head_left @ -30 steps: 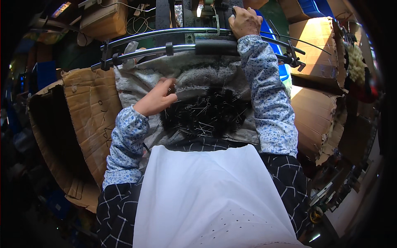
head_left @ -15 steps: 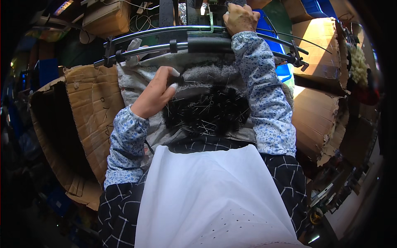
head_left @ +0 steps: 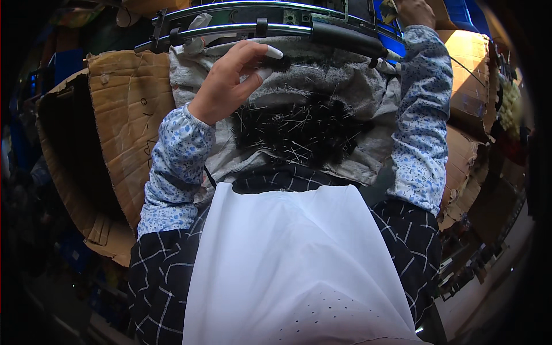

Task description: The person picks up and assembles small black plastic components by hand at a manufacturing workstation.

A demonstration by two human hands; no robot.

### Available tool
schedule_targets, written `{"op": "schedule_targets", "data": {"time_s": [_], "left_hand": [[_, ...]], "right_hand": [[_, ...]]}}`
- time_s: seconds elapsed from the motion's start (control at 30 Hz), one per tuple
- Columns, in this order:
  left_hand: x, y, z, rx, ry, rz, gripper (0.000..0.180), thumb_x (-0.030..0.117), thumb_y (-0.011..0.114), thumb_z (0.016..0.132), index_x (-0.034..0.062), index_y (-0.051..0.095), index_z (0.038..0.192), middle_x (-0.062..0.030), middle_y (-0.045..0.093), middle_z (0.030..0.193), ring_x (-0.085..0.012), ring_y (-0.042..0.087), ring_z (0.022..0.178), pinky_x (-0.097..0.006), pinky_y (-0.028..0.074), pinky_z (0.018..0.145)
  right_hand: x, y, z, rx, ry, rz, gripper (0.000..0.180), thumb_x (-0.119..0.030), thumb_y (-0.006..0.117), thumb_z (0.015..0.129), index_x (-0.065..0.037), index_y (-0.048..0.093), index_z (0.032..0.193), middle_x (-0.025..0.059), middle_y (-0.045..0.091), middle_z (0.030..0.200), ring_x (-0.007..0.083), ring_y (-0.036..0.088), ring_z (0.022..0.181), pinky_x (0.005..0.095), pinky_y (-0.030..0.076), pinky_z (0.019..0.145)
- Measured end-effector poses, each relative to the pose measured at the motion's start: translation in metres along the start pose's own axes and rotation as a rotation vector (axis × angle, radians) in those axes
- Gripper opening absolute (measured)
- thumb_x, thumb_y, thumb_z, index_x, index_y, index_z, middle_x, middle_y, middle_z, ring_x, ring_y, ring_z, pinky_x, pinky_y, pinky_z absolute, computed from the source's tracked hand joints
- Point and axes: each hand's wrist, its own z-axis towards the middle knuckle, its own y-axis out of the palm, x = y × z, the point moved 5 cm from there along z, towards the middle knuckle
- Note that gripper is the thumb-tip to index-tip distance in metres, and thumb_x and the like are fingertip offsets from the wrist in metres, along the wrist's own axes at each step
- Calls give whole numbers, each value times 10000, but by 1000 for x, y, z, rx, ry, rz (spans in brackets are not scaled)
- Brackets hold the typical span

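Black piece (head_left: 280, 62) pinched in left hand (head_left: 230, 77); right hand (head_left: 415, 11) grips frame (head_left: 241, 29).

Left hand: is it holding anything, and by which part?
The left hand pinches a small dark piece between taped fingertips, gripping one end, above the pile of dark pins on the grey cloth. What the piece is cannot be told.

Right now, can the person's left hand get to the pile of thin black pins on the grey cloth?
Probably yes. The left hand hangs just above the pile of thin black pins on the grey cloth, with nothing between them, though its fingertips already pinch something small.
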Motion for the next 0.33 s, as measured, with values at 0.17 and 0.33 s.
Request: {"op": "schedule_targets", "data": {"time_s": [0.17, 0.33], "left_hand": [[4, 11, 9, 15, 26, -57, 367, -44, 593, 784, 32, 488, 1127, -86, 535, 1033, -189, 577, 990, -312, 489, 891], [15, 19, 20, 110, 214, -101, 384, -38, 588, 801, 72, 472, 1150, -93, 538, 1083, -190, 583, 989, -306, 493, 876]], "right_hand": [[5, -58, -42, 242, 42, 147, 304, -260, 590, 819, -94, 610, 1073, 143, 621, 980, 308, 593, 921, 406, 455, 803], [-132, -48, -106, -517, -424, 824, 305, -257, 586, 877, -118, 594, 1149, 154, 623, 1063, 271, 580, 1044, 344, 432, 917]]}}
